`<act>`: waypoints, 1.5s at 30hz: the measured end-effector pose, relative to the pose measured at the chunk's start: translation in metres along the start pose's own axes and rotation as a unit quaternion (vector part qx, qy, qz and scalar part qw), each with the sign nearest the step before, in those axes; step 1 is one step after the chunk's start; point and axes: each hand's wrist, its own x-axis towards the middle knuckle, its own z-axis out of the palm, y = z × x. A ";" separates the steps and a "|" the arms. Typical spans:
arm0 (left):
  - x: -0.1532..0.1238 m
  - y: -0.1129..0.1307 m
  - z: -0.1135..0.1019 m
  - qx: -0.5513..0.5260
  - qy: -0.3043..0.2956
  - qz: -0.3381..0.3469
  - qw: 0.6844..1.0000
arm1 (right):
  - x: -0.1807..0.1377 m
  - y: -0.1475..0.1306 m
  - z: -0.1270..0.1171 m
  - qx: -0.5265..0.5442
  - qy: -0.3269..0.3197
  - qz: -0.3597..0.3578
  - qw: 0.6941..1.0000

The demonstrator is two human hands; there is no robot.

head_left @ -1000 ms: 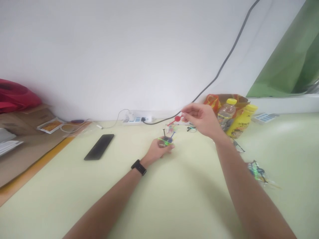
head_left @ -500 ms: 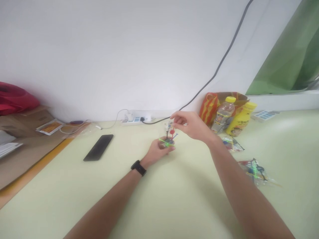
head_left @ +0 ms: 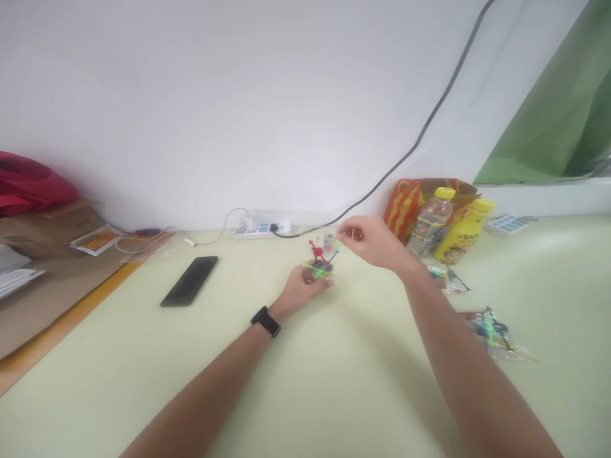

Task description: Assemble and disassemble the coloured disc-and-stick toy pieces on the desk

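My left hand point(head_left: 300, 287), with a black watch on the wrist, rests on the pale green table point(head_left: 334, 381) and is closed around a small toy model of coloured sticks point(head_left: 321, 262), green, blue and red. A red piece stands up on top of the model. My right hand point(head_left: 370, 240) hovers just right of and above the model, fingers curled in a pinch; what they hold is too small to make out.
A black phone point(head_left: 189, 280) lies to the left. A power strip point(head_left: 260, 227) with cables sits by the wall. Two bottles point(head_left: 449, 229) and an orange bag stand at right. Clear bags of coloured sticks point(head_left: 489, 329) lie beside my right arm. Cardboard and papers are far left.
My right hand brought a red piece down from up right onto the model in my left hand, then drew back slightly to the right. The red piece now stands on the model.
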 end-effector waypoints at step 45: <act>-0.002 0.002 0.002 -0.034 -0.031 0.011 0.999 | -0.004 -0.024 -0.008 -0.039 -0.183 0.149 0.971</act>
